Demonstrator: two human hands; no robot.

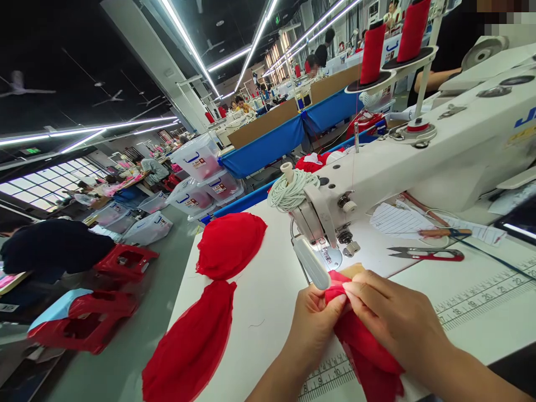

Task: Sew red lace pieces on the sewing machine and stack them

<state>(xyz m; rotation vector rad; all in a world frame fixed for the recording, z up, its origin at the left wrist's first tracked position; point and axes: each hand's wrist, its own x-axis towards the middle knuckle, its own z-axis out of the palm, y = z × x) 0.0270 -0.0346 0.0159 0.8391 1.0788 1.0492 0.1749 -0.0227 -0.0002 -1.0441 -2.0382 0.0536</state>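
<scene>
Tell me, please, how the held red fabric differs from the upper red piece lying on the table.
The held red fabric is pinched by the left hand and right hand; the upper red piece lies untouched on the table.
The held red fabric is bunched and narrow, while the upper red piece is spread into a rounded shape.
Both are red cloth.

Machine (389,164): "J…" — tabletop ruler (486,304): 8, 9, 10, 18 to 22.
</scene>
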